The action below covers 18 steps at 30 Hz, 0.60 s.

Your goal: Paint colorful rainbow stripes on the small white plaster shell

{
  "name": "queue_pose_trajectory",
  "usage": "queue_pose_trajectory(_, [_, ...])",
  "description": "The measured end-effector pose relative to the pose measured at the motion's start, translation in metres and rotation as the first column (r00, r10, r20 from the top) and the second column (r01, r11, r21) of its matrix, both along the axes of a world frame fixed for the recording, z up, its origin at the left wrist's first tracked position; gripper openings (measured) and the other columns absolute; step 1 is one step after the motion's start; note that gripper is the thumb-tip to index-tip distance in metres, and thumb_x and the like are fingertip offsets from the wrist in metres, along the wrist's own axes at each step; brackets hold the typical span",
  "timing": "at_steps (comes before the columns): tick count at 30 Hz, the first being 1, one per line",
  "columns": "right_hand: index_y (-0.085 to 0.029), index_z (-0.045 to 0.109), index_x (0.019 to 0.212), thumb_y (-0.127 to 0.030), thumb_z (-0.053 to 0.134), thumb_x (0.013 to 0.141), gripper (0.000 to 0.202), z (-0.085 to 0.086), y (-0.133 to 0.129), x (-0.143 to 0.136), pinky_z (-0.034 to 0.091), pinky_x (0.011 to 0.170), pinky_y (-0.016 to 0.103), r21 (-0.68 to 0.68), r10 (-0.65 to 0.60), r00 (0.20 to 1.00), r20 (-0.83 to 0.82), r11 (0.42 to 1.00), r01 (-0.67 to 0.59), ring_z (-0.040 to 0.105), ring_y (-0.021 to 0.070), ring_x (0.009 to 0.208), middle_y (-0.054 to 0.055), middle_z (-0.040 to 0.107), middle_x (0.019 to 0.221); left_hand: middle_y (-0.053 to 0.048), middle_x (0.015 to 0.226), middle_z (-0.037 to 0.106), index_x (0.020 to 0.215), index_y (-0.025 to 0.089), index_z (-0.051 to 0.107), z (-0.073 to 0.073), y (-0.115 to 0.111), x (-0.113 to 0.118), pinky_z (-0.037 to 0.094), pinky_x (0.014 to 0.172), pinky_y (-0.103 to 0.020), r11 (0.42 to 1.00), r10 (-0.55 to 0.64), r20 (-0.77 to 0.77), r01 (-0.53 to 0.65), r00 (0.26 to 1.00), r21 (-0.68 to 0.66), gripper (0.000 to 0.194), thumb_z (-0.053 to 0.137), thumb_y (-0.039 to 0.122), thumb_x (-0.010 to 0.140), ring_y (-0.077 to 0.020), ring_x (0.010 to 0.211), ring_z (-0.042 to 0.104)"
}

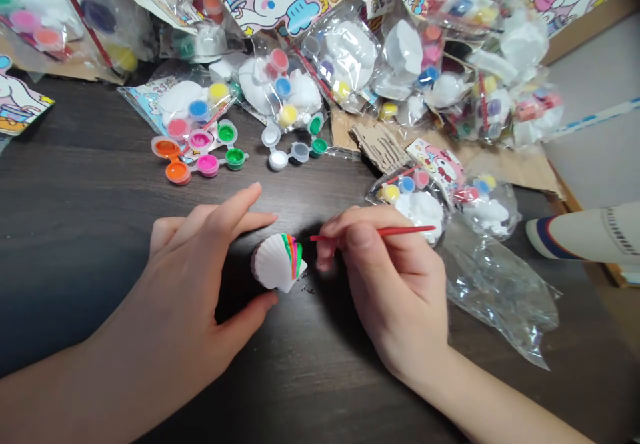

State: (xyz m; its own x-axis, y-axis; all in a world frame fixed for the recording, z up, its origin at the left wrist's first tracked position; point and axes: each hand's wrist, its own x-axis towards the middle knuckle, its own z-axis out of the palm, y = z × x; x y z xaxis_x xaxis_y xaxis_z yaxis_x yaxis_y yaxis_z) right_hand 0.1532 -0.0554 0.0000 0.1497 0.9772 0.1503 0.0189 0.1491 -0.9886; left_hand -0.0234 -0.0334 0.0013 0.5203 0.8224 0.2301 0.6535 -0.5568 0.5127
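Note:
A white plaster seashell (273, 262) lies on the dark table, its right side painted with green, orange and pink stripes. My left hand (210, 251) is beside it with the fingers spread; the thumb and forefinger frame the shell, and the thumb tip is close to its lower edge. Between the fingers and thumb of my right hand (385, 271) is a thin red paintbrush (407, 230). Its tip points left, a short way from the painted stripes. Open paint pots stand behind: orange, pink and green ones (207, 164), and white, grey and green ones (300, 152).
Clear bags with plaster figures and paint pots (350, 57) crowd the back of the table. Torn cardboard (383, 147) lies among them. An empty clear plastic bag (505, 297) lies right of my right hand, near a white cup (590, 234) with a blue band.

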Motion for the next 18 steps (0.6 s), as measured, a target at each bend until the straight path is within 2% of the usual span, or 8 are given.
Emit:
queue_pose_trajectory(4, [-0.020,0.057,0.073,-0.026,0.056,0.089,0.017,0.0027,-0.0003,0.0007,0.043,0.052,0.026,-0.007,0.036,0.994,0.100,0.999,-0.035,0.050,0.0100,0.055,-0.002,0.053,0.061,0.001,0.104,0.070,0.136,0.028,0.024,0.0007,0.0005,0.0007,0.039,0.080,-0.041,1.000,-0.029,0.018,0.029,0.999,-0.004,0.058,0.048,0.020,0.083,-0.0242,0.095,0.062])
queue_pose_trajectory(11, [-0.020,0.054,0.075,-0.027,0.056,0.089,0.015,0.0020,0.0023,-0.0004,0.046,0.053,0.024,-0.055,0.073,0.992,0.108,0.996,-0.067,0.053,0.0095,0.056,-0.003,0.055,0.063,0.003,0.099,0.070,0.132,0.032,0.028,0.0020,0.0009,0.0021,0.041,0.076,-0.040,0.999,0.001,0.041,0.001,0.999,-0.047,0.054,0.051,0.026,0.083,-0.0231,0.090,0.062])
queue_pose_trajectory(15, [-0.021,0.053,0.076,-0.030,0.054,0.090,0.017,0.0006,0.0024,0.0008,0.045,0.052,0.024,-0.058,0.074,0.994,0.074,0.996,-0.070,0.053,0.0102,0.056,-0.002,0.055,0.063,0.003,0.100,0.070,0.131,0.027,0.030,0.0015,-0.0030,0.0039,0.040,0.081,-0.037,0.997,0.065,0.011,-0.064,0.998,-0.045,0.053,0.051,0.018,0.084,-0.0186,0.090,0.059])
queue_pose_trajectory(18, [-0.021,0.052,0.077,-0.030,0.052,0.091,0.017,0.0000,0.0012,0.0019,0.044,0.052,0.025,-0.067,0.096,0.991,0.096,0.994,-0.089,0.053,0.0106,0.057,-0.002,0.055,0.063,0.002,0.102,0.069,0.131,0.025,0.030,0.0015,-0.0037,0.0041,0.039,0.082,-0.036,0.998,0.050,0.006,-0.049,0.999,-0.031,0.053,0.053,0.018,0.084,-0.0176,0.089,0.057])
